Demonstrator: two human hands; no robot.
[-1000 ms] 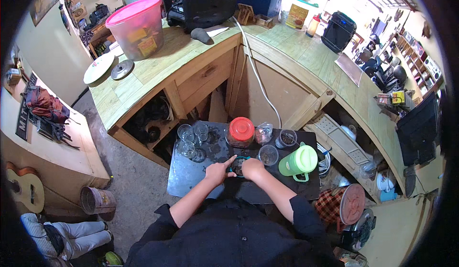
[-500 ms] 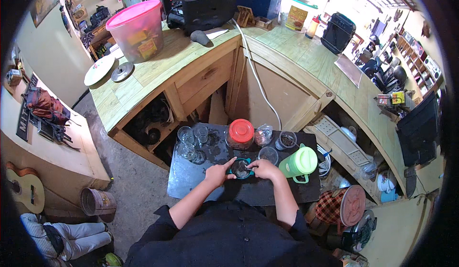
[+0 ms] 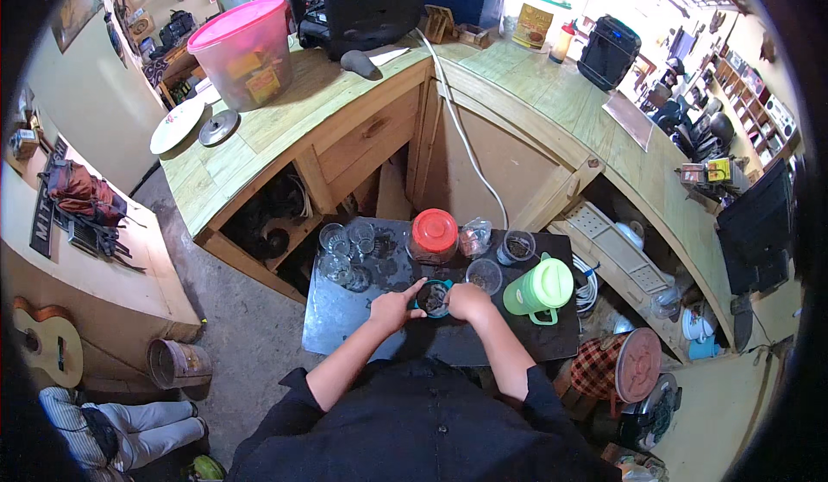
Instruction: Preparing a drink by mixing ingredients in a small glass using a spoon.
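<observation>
A small round teal-rimmed cup (image 3: 434,299) with dark stuff inside sits on the low dark table in front of me. My left hand (image 3: 394,309) grips its left side, with the index finger along the far rim and the thumb nearer me. Over the right rim, my right hand (image 3: 468,303) is closed, and whatever it holds is hidden by the fingers. Just beyond that hand stands a clear plastic tub (image 3: 485,276). A light green lidded pitcher (image 3: 540,290) is to its right. Behind the cup are a red-lidded jar (image 3: 434,235) and a clear plastic bag (image 3: 475,238).
Several clear glasses (image 3: 336,268) stand at the table's left. A clear cup with dark contents (image 3: 517,247) is at its back right. The wooden counter (image 3: 371,94) wraps around, bearing a pink-lidded bucket (image 3: 246,59). A white cable (image 3: 470,150) hangs down its front.
My right hand has turned and closed more over the cup's right rim, its index finger no longer stretched out. The left hand stays at the cup's left side.
</observation>
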